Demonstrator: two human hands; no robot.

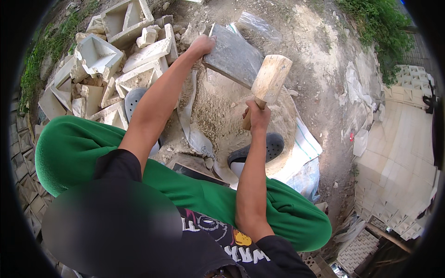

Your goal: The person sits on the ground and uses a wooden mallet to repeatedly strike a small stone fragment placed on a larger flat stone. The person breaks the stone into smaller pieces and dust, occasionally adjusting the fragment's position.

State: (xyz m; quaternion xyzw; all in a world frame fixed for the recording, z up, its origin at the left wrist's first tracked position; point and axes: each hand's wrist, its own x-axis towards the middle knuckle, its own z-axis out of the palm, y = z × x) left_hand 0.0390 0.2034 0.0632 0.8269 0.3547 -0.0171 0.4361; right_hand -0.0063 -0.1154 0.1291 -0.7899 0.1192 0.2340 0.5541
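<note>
My left hand (203,45) grips the left edge of a flat grey slab (234,54), which sits tilted above the dusty ground; its far side is partly hidden. My right hand (257,115) is closed round the short handle of a wooden mallet (272,76). The mallet's pale, blocky head points up and away from me, overlapping the slab's right corner in view. Whether the two touch, I cannot tell. Beneath them lies a mound of pale powder and crumbs (218,120) on a white woven sack (303,146), between my feet.
Broken pale block pieces and box-shaped castings (98,54) are heaped at the far left. Crumpled clear plastic (260,25) lies beyond the slab. Stacked patterned pale blocks (398,153) stand at the right. My dark clogs (273,147) flank the mound. Greenery (380,32) grows at the far right.
</note>
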